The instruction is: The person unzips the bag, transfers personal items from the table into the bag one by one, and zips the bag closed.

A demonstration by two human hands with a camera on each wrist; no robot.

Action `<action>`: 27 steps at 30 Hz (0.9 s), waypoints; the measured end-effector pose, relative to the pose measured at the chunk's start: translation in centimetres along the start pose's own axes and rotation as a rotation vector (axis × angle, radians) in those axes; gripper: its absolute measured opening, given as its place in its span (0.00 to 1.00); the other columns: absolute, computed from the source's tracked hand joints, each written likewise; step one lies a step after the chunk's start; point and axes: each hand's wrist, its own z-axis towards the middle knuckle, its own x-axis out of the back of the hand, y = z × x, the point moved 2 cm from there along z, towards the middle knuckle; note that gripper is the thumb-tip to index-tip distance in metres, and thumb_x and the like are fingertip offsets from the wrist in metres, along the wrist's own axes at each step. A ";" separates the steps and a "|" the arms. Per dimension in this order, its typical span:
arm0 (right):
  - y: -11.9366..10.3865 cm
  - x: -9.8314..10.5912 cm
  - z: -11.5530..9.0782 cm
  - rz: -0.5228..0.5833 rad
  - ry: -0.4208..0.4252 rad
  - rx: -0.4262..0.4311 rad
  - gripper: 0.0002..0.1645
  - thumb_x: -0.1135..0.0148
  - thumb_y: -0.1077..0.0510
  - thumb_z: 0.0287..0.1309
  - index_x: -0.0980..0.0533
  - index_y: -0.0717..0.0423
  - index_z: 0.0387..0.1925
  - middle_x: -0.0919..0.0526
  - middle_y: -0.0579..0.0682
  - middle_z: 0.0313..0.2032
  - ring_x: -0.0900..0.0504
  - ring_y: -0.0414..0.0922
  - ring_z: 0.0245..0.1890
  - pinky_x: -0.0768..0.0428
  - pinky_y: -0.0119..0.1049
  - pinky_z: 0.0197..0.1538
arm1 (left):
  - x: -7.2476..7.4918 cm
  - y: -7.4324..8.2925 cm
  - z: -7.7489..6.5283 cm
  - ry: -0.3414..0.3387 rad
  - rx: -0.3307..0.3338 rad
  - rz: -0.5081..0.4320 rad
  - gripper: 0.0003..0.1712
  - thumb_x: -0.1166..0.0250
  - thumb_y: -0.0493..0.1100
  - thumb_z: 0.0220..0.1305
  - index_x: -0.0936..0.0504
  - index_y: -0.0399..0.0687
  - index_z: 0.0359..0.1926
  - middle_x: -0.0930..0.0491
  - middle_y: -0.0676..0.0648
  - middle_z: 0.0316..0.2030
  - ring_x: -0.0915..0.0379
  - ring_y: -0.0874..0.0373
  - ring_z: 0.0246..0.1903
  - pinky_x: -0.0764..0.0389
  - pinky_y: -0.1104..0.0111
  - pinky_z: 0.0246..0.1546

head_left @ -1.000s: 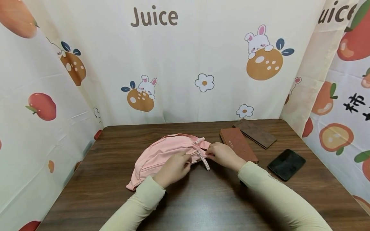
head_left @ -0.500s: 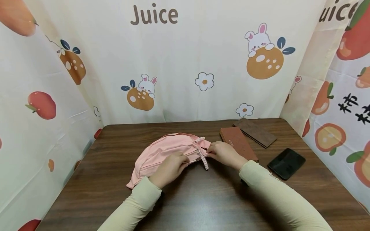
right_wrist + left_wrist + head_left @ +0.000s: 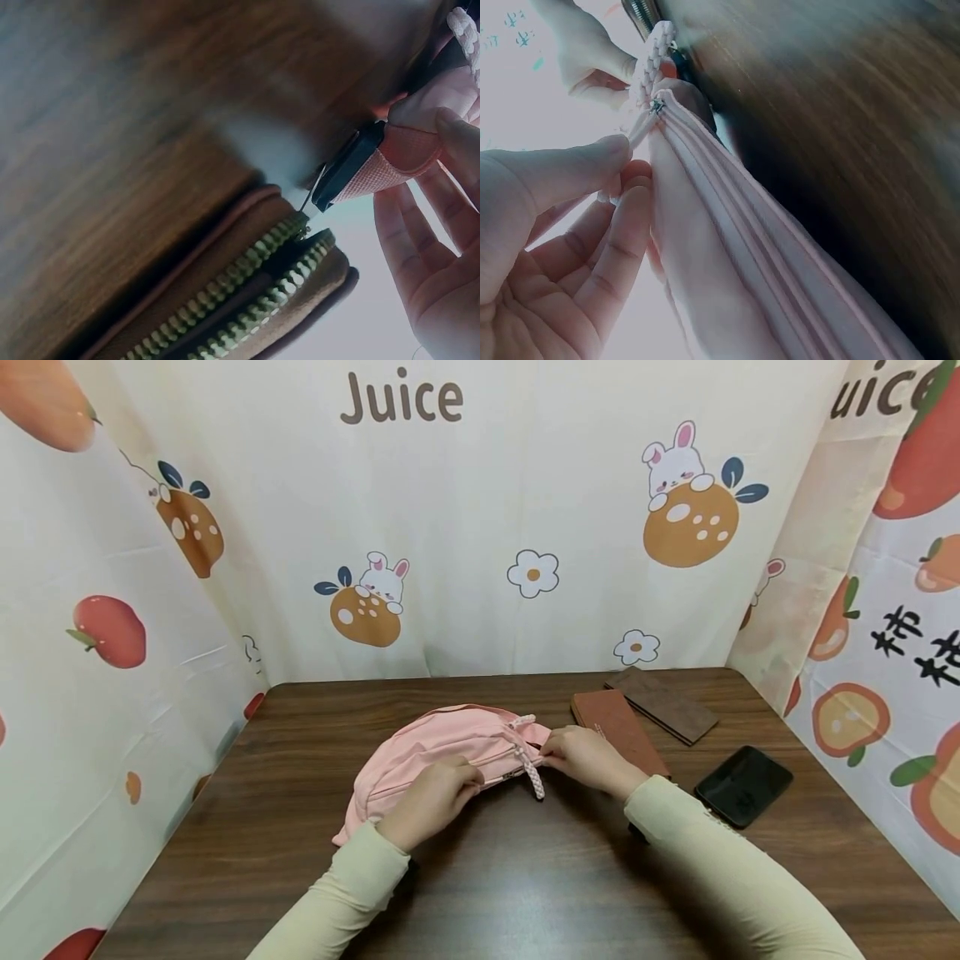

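A pink waist bag (image 3: 435, 747) lies on the table with its seams facing front. My left hand (image 3: 433, 800) pinches the bag's front near the zipper line; in the left wrist view, thumb and fingertips of the left hand (image 3: 570, 225) meet at the pink cloth. My right hand (image 3: 588, 760) pinches the bag's right end, beside a small dark opening. A white braided cord (image 3: 531, 772) hangs between the hands, and a second lies above it. In the right wrist view, pink webbing with a black buckle (image 3: 349, 169) sits at the right hand's fingertips (image 3: 456, 135).
A reddish-brown zip wallet (image 3: 622, 735) lies just behind my right hand, its metal teeth showing in the right wrist view. Behind it is a darker brown flat wallet-like case (image 3: 663, 706). A black phone (image 3: 744, 785) lies at the right. Printed curtains (image 3: 465, 527) enclose the table (image 3: 495, 893).
My left hand has slid left along the bag's front, away from the braided cord. The right hand stays at the bag's end, and the bag has shifted slightly right.
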 end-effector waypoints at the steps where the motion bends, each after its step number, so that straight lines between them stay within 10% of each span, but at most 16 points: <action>1: 0.1 0.0 0.0 0.002 -0.001 -0.006 0.03 0.31 0.56 0.56 0.15 0.50 0.32 0.15 0.42 0.33 0.17 0.41 0.36 0.20 0.38 0.42 | 0.1 -0.1 -0.1 0.007 0.000 -0.002 0.04 0.30 0.34 0.55 0.15 0.47 0.30 0.21 0.54 0.25 0.25 0.63 0.29 0.22 0.70 0.33; 27: 0.3 0.4 -0.4 0.016 -0.010 -0.060 0.04 0.31 0.53 0.56 0.15 0.46 0.33 0.15 0.39 0.33 0.20 0.36 0.32 0.22 0.48 0.38 | 1.3 -0.9 -1.8 0.019 0.001 -0.019 0.06 0.31 0.32 0.53 0.18 0.48 0.27 0.26 0.57 0.22 0.33 0.68 0.25 0.27 0.76 0.30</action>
